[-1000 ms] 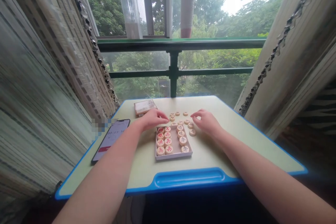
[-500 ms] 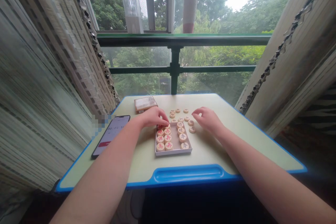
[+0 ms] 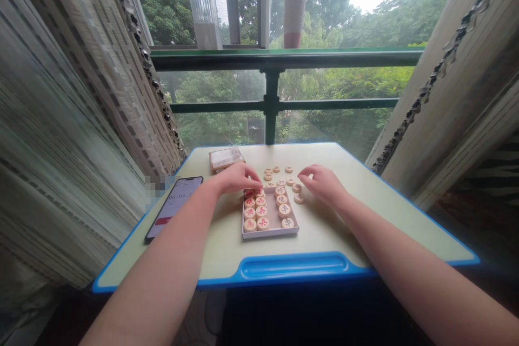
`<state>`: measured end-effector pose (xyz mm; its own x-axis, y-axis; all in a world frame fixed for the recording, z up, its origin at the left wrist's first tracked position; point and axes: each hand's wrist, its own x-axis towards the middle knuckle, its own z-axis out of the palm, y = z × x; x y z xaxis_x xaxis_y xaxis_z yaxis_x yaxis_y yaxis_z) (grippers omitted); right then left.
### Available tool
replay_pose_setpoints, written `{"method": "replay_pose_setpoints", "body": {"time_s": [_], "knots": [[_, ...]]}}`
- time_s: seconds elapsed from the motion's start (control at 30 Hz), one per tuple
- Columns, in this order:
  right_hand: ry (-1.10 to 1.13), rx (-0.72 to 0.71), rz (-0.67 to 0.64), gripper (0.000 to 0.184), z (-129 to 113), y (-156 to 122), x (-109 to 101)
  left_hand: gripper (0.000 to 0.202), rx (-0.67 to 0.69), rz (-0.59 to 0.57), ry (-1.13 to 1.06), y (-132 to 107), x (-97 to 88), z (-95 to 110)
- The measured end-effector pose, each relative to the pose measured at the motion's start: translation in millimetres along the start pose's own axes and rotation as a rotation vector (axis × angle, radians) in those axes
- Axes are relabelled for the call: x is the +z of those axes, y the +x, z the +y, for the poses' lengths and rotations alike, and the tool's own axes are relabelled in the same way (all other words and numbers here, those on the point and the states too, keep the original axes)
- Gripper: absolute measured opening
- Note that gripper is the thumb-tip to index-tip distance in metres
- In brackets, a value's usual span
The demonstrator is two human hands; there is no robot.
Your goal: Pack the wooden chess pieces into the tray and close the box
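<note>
The shallow tray [image 3: 270,234] lies near the middle of the table [image 3: 389,197], between the far edge and the front edge. In it, red-marked pieces [image 3: 263,224] make two columns along the left wall, and dark-marked pieces [image 3: 287,223] make one column along the right wall; between these groups the tray floor is visible. It seems the walls serve to keep the columns straight, and the faces are upward perhaps so that the signs can be read.

The left hand [image 3: 240,176] reaches over the far left corner of the tray, its fingertips drawn near each other at the far red-marked pieces; I cannot tell whether they pinch one. The right hand [image 3: 322,181] hangs beside the loose pieces [image 3: 299,198], with bent fingers; whether it holds something is also not possible to tell. These loose pieces lie beyond the tray and by its right side, probably for easy reach.

A small box [image 3: 226,158] rests toward the table's far left corner, its contents hidden. A phone [image 3: 174,205] lies along the left edge, perhaps so its timer stays readable.
</note>
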<state>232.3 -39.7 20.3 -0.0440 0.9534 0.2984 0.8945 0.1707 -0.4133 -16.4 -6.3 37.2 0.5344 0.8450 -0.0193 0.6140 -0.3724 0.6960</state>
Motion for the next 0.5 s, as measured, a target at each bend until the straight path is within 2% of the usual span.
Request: {"method": "replay_pose_setpoints", "body": {"time_s": [0.13, 0.27, 0.37, 0.5], "knots": [[-0.004, 0.013, -0.089, 0.022, 0, -1, 3, 0.031, -0.033, 0.152, 0.038, 3, 1.2, -4], [0.025, -0.089, -0.164, 0.025, 1, -3, 5, 0.033, -0.028, 0.269, 0.017, 9, 6.8, -9], [0.039, -0.121, -0.165, 0.027, 2, -4, 8, 0.043, -0.001, 0.244, -0.109, 11, 14.3, -7], [0.030, -0.195, -0.049, 0.031, 2, -5, 18, 0.056, -0.063, 0.145, -0.295, 11, 21.7, -1]]}}
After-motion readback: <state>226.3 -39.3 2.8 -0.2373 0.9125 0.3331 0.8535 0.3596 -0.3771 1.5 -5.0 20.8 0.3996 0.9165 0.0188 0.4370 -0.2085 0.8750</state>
